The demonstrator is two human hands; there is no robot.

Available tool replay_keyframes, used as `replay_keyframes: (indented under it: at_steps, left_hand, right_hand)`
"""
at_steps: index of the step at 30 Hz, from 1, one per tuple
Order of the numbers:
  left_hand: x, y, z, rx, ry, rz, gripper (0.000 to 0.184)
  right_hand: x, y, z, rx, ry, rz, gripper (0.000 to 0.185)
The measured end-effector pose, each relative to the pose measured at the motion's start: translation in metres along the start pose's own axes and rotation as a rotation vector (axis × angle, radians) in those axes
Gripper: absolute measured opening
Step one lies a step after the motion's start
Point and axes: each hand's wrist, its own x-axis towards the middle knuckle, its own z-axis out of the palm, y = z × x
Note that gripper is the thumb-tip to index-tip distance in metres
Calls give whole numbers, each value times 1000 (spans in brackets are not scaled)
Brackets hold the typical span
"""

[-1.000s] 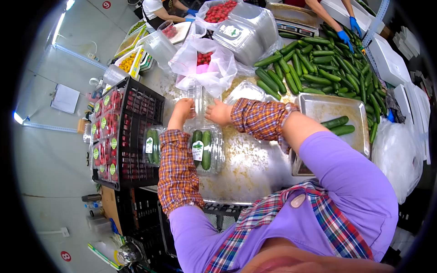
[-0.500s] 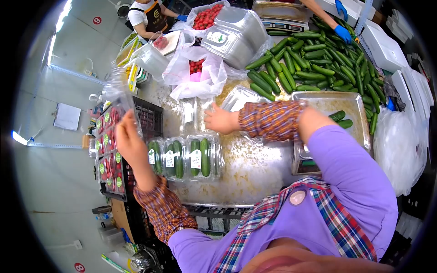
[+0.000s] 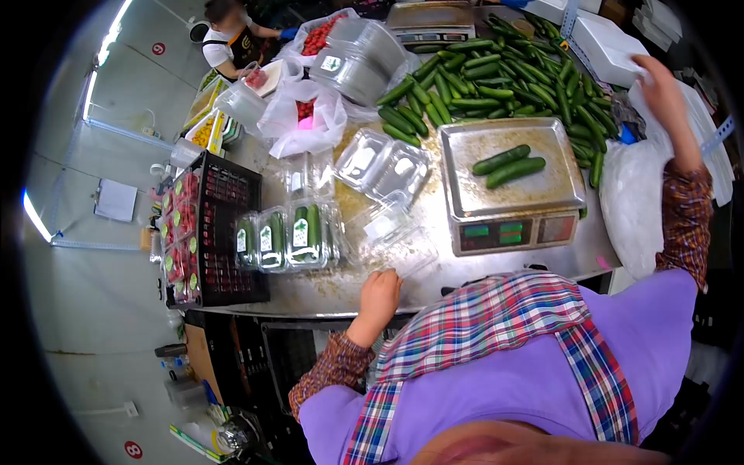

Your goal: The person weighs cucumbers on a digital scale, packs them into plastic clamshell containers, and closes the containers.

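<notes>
My left hand is closed at the table's front edge, pinching the rim of an empty clear clamshell. Over the white boxes on the right, my right hand is raised with its fingers together on something small and whitish. Two cucumbers lie on the metal tray of a scale. Left of the clamshell, packed cucumber boxes with labels stand in a row. More open empty clamshells rest behind.
A black crate of packed red produce stands left. Behind are bags of red produce, stacked clear containers and a large cucumber pile. A plastic bag lies right. A person works at the back left.
My left hand has moved from the crate side to the front edge. My right hand has left the clamshells and gone up to the far right. The view has shifted, showing the scale fully.
</notes>
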Motion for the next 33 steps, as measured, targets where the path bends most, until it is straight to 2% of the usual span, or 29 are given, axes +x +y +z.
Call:
replay_keyframes:
  at_steps: [1,2,3,5,6,7,8,10,11,13,15,17,19,20,29,33]
  left_hand:
    - [-3,5,10,21,-152,-86,11]
    - [-1,10,19,41,-303,-172,12]
    - [1,15,30,60,-453,-256,13]
    - [-2,14,50,25,-397,-138,15]
    - [-2,14,58,30,-355,-90,15]
    - [-1,12,65,37,-312,-42,15]
    - [0,10,69,34,-339,-50,18]
    - [4,12,68,26,-358,-60,21]
    - [5,13,67,26,-369,-63,23]
    - [4,16,66,17,-348,-49,26]
    - [4,19,67,-4,-338,-56,29]
    - [1,21,70,-38,-347,-87,29]
    - [0,24,72,-37,-319,-80,28]
    - [-1,24,76,-28,-301,-71,27]
    - [4,40,100,-87,-156,-52,14]
    - [2,54,102,-108,-111,-164,12]
  right_hand:
    - [-21,67,-7,-152,-10,105,29]
    - [-40,87,-28,-320,-92,307,26]
    - [-65,146,-33,-419,-174,384,22]
    - [-132,246,-32,-543,-328,516,25]
    - [-165,271,-31,-606,-432,554,26]
    - [-220,358,-3,-586,-488,520,24]
    - [-237,335,-13,-551,-641,619,23]
    - [-226,207,-21,-305,-790,932,20]
    - [-218,159,-25,-181,-816,1014,18]
    - [-248,175,3,-60,-842,1072,20]
    - [-269,184,26,62,-747,826,25]
    - [-288,194,52,172,-698,707,28]
    - [-278,185,60,274,-699,706,31]
    - [-268,163,47,384,-681,873,31]
    - [-299,211,68,240,-759,708,30]
    - [-313,228,69,122,-617,499,28]
